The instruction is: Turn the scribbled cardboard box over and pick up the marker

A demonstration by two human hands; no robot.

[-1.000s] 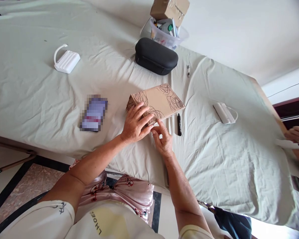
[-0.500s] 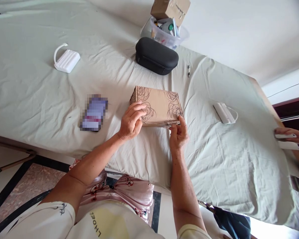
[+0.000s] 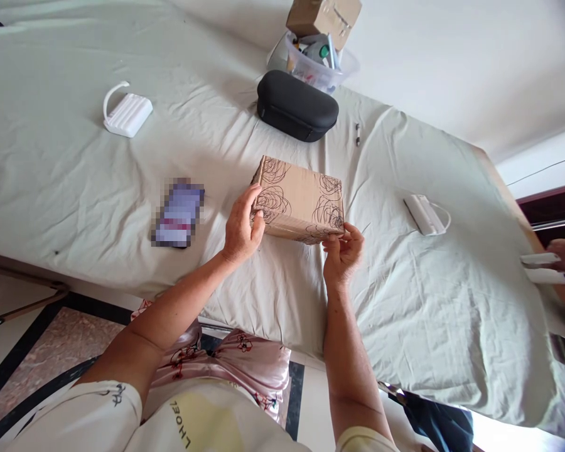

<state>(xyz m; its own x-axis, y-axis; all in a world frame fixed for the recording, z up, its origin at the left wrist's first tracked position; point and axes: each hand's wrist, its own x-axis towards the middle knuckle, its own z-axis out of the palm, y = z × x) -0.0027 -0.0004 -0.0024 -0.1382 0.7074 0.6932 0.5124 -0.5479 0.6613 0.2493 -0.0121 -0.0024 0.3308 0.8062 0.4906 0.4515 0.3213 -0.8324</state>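
Observation:
A brown cardboard box (image 3: 301,198) with black scribbles drawn on it is held just above the pale sheet that covers the table (image 3: 75,169). My left hand (image 3: 241,227) grips its left end, thumb on the near side and fingers wrapped round the edge. My right hand (image 3: 341,250) pinches its near right corner from below. The black marker that lay to the box's right is hidden from view.
A blurred phone (image 3: 177,213) lies left of the box. A white power bank (image 3: 127,113) sits at the far left, another (image 3: 422,213) at the right. Behind are a black case (image 3: 296,113) and a plastic tub (image 3: 320,63). Another person's hand (image 3: 562,260) is at the right edge.
The box lay flat under both my hands; it has been turned and lifted off the sheet. My right hand moved to its right corner, and the marker is no longer seen.

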